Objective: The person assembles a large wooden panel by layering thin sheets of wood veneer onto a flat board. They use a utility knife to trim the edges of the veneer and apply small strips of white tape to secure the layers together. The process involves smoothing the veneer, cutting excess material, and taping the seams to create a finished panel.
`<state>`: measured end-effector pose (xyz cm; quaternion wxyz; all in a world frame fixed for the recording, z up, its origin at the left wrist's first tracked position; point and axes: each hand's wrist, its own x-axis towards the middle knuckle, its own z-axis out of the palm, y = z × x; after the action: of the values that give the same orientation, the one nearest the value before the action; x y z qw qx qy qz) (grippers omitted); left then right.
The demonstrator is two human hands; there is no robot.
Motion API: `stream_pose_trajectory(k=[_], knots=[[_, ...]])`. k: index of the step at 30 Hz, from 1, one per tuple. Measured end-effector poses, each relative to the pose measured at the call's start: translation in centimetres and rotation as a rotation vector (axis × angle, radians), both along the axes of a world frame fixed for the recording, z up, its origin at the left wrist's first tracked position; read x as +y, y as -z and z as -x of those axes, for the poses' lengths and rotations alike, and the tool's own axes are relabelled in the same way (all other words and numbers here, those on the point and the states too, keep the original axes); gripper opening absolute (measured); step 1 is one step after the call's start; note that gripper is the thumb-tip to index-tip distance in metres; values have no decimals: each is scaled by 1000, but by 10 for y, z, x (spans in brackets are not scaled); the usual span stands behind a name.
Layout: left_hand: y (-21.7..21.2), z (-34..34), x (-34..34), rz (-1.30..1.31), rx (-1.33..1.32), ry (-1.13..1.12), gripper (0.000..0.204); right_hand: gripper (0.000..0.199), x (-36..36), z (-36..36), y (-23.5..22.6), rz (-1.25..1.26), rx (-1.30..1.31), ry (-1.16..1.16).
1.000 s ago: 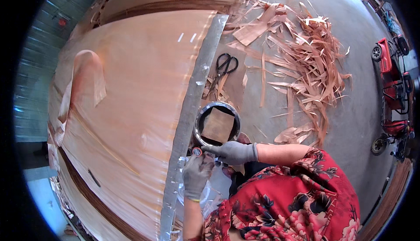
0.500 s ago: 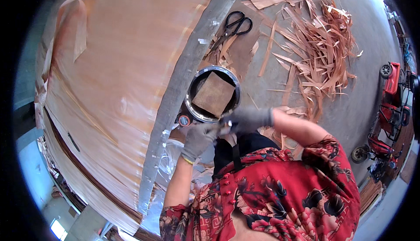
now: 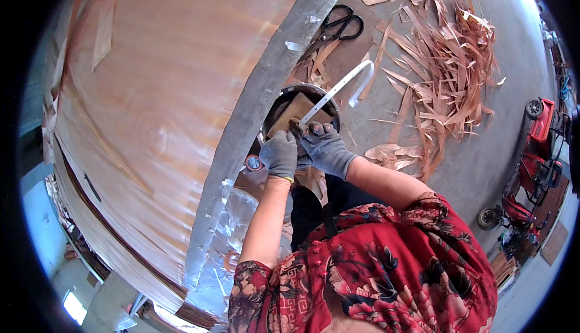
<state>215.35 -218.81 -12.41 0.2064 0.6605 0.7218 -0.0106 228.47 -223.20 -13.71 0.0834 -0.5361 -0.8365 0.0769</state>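
A narrow white perforated tape [image 3: 335, 93] rises from between my fingers, arches over to the right and hangs down at its free end. Both hands wear grey gloves, and their fingertips meet at the tape's lower end. My left hand [image 3: 280, 155] is closed there, though its fingertips are partly hidden. Closed as well, my right hand [image 3: 328, 148] grips beside it. Just beyond and under my hands stands a round metal bucket [image 3: 336, 112]. A square brown board [image 3: 296, 109] lies across inside its rim, partly covered by my hands.
On my left stretches a large table spread with thin veneer sheets [image 3: 163, 91], bordered by a grey edge [image 3: 257, 103]. Black-handled scissors [image 3: 342, 23] lie beyond the bucket. A tape measure [image 3: 254, 163] sits beside it. Veneer scraps [image 3: 453, 73] are heaped on the floor; a red vehicle [image 3: 541, 121] stands far right.
Both hands have moved forward from near my lap to over the bucket. The white tape now stands out in a long arc and my hands cover part of the board.
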Motion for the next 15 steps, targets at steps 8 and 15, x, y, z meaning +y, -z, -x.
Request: stream_pose_trajectory(k=[8, 15], knots=[[-81, 166, -179, 25, -76, -318, 16, 86, 1, -8, -1, 38, -16, -39], [-158, 327, -450, 211, 571, -387, 29, 71, 4, 26, -51, 160, -173, 83]])
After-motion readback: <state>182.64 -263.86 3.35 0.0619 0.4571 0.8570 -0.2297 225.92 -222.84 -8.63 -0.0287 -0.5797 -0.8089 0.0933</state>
